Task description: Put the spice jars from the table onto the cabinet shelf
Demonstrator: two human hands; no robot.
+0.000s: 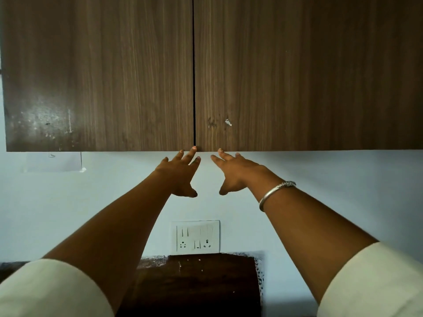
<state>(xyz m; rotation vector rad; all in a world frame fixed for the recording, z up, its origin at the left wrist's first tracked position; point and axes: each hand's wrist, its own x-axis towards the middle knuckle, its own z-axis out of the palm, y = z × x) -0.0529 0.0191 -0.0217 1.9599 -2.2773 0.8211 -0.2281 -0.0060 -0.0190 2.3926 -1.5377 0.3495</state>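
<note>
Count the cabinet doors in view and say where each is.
2. The left door fills the upper left; the right door fills the upper right, running off the frame. Both are closed. More may lie out of view.

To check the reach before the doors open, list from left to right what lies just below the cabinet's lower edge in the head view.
In order: white paper sheet on the wall → bare left hand, fingers spread → bare right hand, fingers spread → silver metal bangle on the right wrist.

Closed wood-grain wall cabinet (pixel 297 76)
</note>
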